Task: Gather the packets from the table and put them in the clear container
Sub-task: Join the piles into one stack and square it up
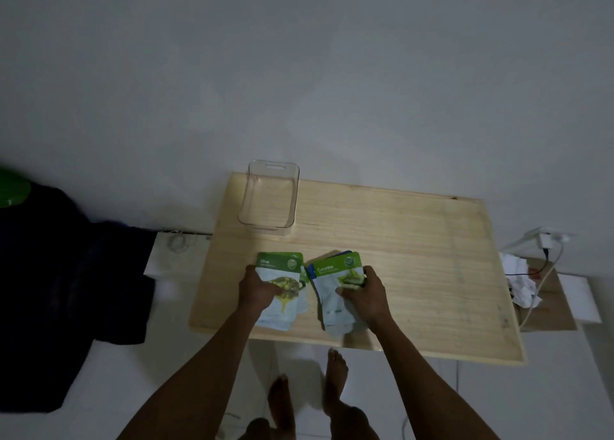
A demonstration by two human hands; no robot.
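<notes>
Green-topped packets sit in 2 stacks on the wooden surface [398, 240]: left hand [257, 288] fingers grasp the Olive stack [282, 273], right hand [365, 293] the Cucumber stack [335, 280]; squaring both before lifting toward the empty clear container [269, 197] should prevent slips.

Single head-worn wide-angle view, looking steeply down and forward from above standing height. Wooden table [382, 257] centred low in frame, near edge toward 6 o'clock, far edge against wall [299, 74] toward 12 o'clock. Forearms entering from 6 o'clock, bare feet [335, 383] directly below.
</notes>
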